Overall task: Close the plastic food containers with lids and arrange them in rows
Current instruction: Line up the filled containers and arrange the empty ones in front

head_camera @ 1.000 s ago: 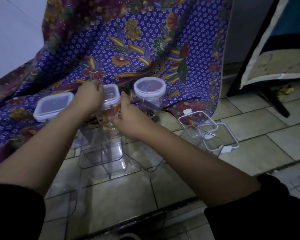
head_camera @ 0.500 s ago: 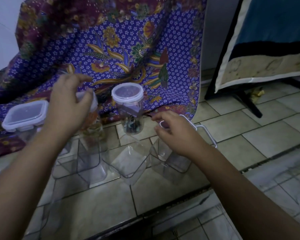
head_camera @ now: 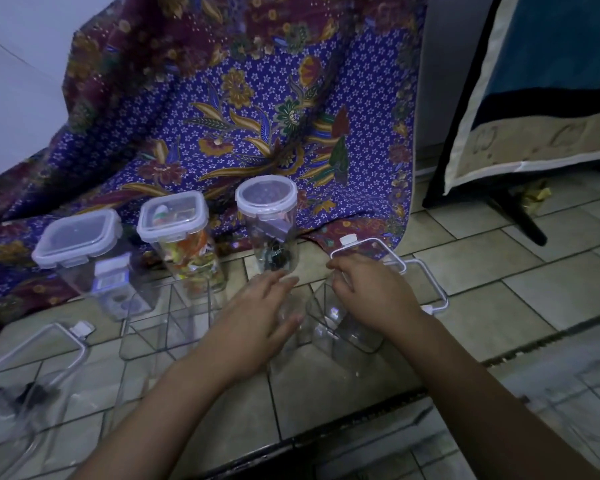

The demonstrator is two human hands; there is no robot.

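Far left, a loose lid (head_camera: 82,329) sits over a clear box, not snapped on yet. Behind it, three shut boxes stand in a row by the cloth (head_camera: 257,116): a square one (head_camera: 84,247), one with bright things inside (head_camera: 184,244), and a round jar (head_camera: 269,223). The left hand (head_camera: 257,323) has straight, slightly spread fingers and holds nothing. The right hand (head_camera: 371,296) curls its fingers over the rim of an empty box (head_camera: 347,330), likely to pull it close. Spare lids (head_camera: 347,240) lie just behind, ready to go on.
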